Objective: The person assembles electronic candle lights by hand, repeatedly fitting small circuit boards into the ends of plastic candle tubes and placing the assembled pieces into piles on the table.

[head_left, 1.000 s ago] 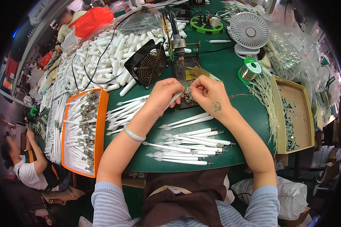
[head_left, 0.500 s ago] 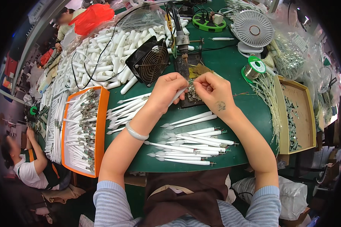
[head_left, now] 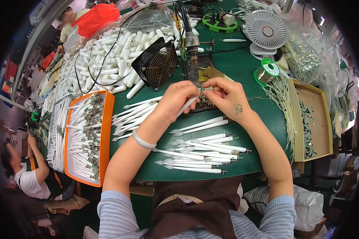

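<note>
My left hand (head_left: pixel 179 97) is closed round a white candle-shaped stick (head_left: pixel 187 104), which is tilted with its upper end toward the right. At that end sits a small green circuit board (head_left: pixel 202 90), and the fingers of my right hand (head_left: pixel 229 97) pinch at it. Whether they grip the board or a thin wire on it is too small to tell. Just beyond both hands a soldering iron (head_left: pixel 192 42) is clamped upright on a stand. Several similar white sticks (head_left: pixel 203 151), with flame-shaped tips and wired ends, lie between my forearms.
On the left stands an orange box (head_left: pixel 109 135) full of wired sticks. A black fan (head_left: pixel 157 65) and a heap of white tubes (head_left: pixel 107 59) lie beyond it. Toward the right are a solder spool (head_left: pixel 265 73), a white fan (head_left: pixel 267 31) and a cardboard tray (head_left: pixel 321 123) with small circuit boards.
My right hand has shifted slightly down and right, and its fingers have spread a little from their tight pinch. The green board at the stick's end now shows more plainly.
</note>
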A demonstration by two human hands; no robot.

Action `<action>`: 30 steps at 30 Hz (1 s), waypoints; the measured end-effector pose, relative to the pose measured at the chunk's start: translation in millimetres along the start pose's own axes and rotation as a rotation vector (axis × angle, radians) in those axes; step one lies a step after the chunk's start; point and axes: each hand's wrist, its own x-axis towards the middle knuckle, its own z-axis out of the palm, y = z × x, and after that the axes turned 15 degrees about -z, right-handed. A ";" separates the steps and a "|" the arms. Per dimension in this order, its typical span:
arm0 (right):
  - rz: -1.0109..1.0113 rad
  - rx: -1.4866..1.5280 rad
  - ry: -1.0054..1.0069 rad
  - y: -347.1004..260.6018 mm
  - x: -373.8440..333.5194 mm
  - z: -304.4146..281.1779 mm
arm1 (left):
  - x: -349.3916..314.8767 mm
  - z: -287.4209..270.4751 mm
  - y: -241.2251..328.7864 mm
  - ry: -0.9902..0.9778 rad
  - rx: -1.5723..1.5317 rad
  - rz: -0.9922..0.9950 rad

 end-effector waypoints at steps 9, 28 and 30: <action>0.079 0.046 0.026 0.5 -0.3 2.1 | 0.1 4.3 -2.2 0.011 -0.007 0.006; -0.021 -0.027 0.082 -3.2 1.7 11.5 | 5.0 2.8 1.1 0.115 -0.004 0.064; -0.021 -0.044 0.097 -2.8 1.9 11.9 | 4.4 3.6 1.7 0.122 -0.004 0.078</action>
